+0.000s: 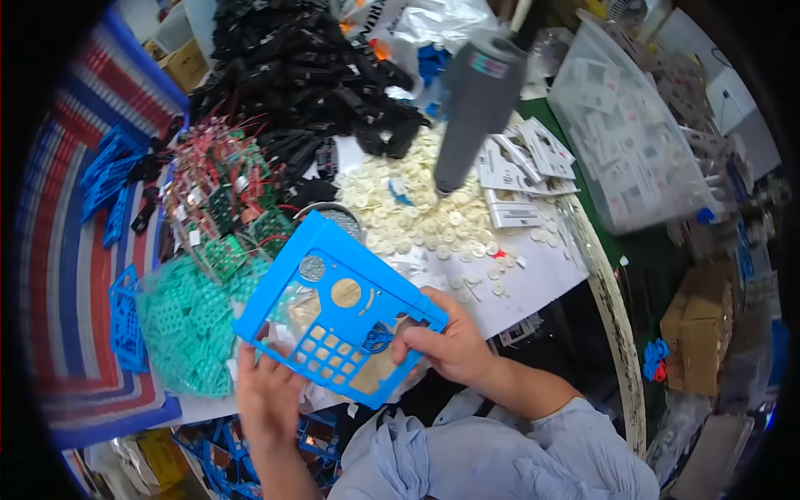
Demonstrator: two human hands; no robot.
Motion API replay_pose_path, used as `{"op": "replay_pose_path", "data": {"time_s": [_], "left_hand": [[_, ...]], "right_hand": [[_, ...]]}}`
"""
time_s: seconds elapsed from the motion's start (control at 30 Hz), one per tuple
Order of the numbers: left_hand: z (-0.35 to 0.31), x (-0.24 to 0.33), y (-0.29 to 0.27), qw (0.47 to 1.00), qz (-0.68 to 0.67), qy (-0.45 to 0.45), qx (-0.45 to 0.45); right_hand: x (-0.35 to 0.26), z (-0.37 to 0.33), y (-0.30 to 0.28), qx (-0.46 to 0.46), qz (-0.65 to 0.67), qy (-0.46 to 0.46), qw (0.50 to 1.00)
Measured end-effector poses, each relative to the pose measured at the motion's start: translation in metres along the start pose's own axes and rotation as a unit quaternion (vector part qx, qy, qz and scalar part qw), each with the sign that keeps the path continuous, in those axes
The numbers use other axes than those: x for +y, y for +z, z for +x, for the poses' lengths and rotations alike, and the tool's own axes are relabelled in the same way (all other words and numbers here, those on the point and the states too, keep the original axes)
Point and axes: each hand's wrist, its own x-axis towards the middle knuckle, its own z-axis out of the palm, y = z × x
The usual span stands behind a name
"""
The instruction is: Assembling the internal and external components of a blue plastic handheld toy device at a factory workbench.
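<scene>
A bright blue plastic casing (333, 279) with a round hole, a grid of small square holes and larger openings is held tilted over the near part of the table. My right hand (450, 346) grips its right edge, with the thumb on the upper face. My left hand (268, 387) is at the casing's lower left edge, its fingers stretched toward it and their tips partly hidden. A small coiled dark blue piece (377, 337) shows through one of the openings. Behind the casing stands a round metal dish (340, 218) of small grey pieces, partly covered.
Green button-grid pieces (187, 325) and wired circuit boards (221, 179) lie left. Black parts (292, 75) pile up at the back, cream discs (400, 200) in the middle. A grey tapered tool (479, 117) hangs above. Right stand a clear bin (625, 133) and a cardboard box (700, 329).
</scene>
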Motion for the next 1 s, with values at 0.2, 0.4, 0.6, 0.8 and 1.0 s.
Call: {"op": "replay_pose_path", "data": {"time_s": [0.2,0.4,0.6,0.8,1.0], "left_hand": [[0.001,-0.051,0.017,0.997,0.073,0.004,0.029],[0.005,-0.024,-0.022,0.995,0.09,-0.009,0.044],[0.004,-0.05,0.0,0.996,0.078,-0.043,0.018],[-0.007,-0.049,0.012,0.993,0.043,-0.082,0.067],[-0.006,-0.053,0.003,0.993,-0.006,-0.114,0.017]], "right_hand": [[0.004,-0.017,-0.02,-0.107,-0.013,0.026,0.994],[-0.131,0.048,-0.178,0.338,-0.578,-0.232,0.706],[-0.204,0.098,-0.263,0.372,-0.723,-0.053,0.579],[-0.193,0.072,-0.236,0.368,-0.677,-0.281,0.572],[-0.097,-0.072,-0.129,0.12,-0.399,-0.495,0.763]]}}
